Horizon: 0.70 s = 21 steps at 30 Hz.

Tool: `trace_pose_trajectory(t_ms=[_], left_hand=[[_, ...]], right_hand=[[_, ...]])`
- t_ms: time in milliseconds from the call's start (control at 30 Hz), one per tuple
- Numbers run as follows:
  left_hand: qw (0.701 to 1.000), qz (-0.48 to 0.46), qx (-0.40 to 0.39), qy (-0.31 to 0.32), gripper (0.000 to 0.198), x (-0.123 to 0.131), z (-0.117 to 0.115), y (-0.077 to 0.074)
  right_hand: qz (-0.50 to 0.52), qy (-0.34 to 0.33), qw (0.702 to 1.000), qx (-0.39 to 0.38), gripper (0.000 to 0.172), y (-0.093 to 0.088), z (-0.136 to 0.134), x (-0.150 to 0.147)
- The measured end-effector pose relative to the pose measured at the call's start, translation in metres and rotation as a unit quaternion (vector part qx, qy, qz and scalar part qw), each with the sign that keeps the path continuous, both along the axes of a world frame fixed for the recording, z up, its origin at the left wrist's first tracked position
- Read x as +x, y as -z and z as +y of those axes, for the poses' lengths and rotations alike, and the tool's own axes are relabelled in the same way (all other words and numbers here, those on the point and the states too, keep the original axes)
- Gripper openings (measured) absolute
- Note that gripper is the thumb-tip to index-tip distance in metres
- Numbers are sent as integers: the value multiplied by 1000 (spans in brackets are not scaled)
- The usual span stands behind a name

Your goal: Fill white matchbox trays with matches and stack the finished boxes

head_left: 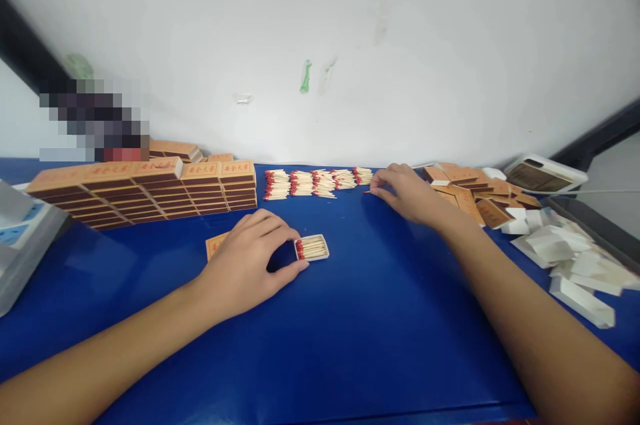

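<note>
My left hand (250, 255) has its thumb and fingertips around the left end of a small white matchbox tray (327, 253), which lies on the blue table with red-headed matches (313, 247) in it. Partly hidden under that hand is an orange matchbox cover (215, 246). Farther back, my right hand (400, 190) pinches a match (367, 192) whose red head pokes out to the left of the fingertips. Just left of these fingers lie several piles of loose matches (323, 181) in a row, most heads pointing left.
A stacked wall of orange matchboxes (195, 188) stands at left, beside a grey plastic bin (30, 251). To the right are heaped orange covers (460, 188), loose white trays (575, 255) and a white device (545, 173) with a cable. A white wall (320, 45) rises behind.
</note>
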<state>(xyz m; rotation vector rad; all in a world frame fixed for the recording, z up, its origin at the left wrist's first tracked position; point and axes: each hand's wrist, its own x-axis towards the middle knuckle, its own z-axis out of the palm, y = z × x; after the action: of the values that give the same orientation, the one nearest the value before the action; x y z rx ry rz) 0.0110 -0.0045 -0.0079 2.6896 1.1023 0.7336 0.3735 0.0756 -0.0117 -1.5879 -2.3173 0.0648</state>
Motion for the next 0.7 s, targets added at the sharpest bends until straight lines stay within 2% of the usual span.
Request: trace_pose_trajectory(t_ms=[133,200,333,467,567,700], left_hand=[[1000,0,-3,-3,21,0,0,-1],[1000,-1,-1,-3,21,0,0,-1],[1000,-6,0,7,21,0,1,2],[1000,-11,2,11,21,0,2,3],[1000,-11,4,8,20,0,1,3],[1000,-3,-1,6,22,-1,0,2]], right_hand=[[12,5,1000,-23,17,-4,-9,-18],[45,-26,999,-12,17,-10,-21,-37],[112,-140,983,-25,15,-20,-58,-91],[93,-174,980,-22,11,-20,-84,-129],[73,-184,980,-18,12,-17,-88,-136],[122,-170,978,-10,13,-19,-75,-119]])
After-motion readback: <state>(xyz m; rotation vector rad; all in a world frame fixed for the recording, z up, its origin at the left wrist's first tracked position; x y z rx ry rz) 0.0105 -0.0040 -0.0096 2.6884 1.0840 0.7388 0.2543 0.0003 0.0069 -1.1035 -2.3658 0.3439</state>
